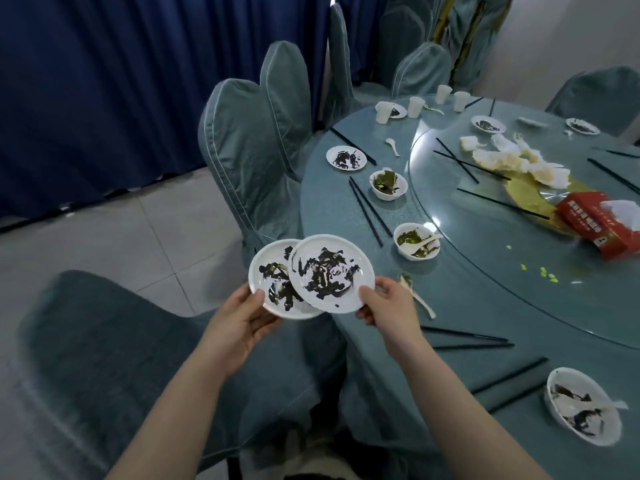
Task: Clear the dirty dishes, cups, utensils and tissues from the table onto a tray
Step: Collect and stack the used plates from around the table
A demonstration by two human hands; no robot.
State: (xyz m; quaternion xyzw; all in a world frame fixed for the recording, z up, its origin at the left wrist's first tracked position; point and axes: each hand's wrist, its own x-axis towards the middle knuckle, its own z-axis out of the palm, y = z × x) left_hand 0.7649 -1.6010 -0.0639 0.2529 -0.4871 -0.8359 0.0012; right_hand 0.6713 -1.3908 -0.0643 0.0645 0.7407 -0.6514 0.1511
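Two white plates smeared with dark sauce are held in the air just off the near edge of the worktop (450,306). The upper plate (330,273) overlaps the right part of the lower plate (273,282). The left hand (242,323) grips the lower plate at its near-left rim, thumb curled over the top and fingers (266,322) underneath. The right hand (388,306) pinches the upper plate's near-right rim, thumb on top and fingers curled below.

Just right of the right-hand fingers a soiled white spoon (417,296) lies on the worktop. Beyond them stand a bowl with a spoon in it (415,240), a second bowl of greens (388,184) and a dirty small plate (345,158), with black chopsticks (367,213) alongside. Farther right, on the glass turntable (502,271), are crumpled tissues (519,161) and a red tissue box (602,223). Near right sits another dirty bowl (581,405). Paper cups (415,106) stand at the far edge. Covered chairs (249,140) ring the worktop.
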